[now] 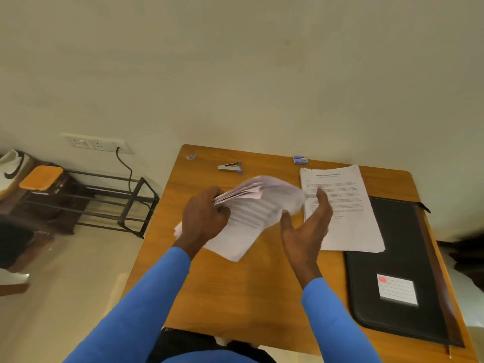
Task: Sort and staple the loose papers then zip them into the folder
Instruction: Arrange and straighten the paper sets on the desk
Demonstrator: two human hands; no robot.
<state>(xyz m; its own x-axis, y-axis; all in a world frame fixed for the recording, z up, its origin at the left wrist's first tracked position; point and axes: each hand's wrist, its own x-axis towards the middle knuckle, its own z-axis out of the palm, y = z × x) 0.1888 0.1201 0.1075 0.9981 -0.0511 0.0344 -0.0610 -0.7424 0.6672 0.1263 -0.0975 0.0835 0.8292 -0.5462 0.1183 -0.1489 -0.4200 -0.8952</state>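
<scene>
Wooden desk (235, 297) against a wall. Left hand (203, 218) pinches a fanned sheaf of loose papers (251, 205) mid-air; right hand (305, 226) spread wide, empty. 1 sorted stack (345, 213) beside the zip folder (392, 258); stapler (230, 167) far side. Risk: thin grip, sheets could slide out and mix.

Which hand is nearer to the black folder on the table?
Right. The right hand hovers open just left of the black folder, over the table; the left hand is farther left, gripping the bundle of papers.
</scene>
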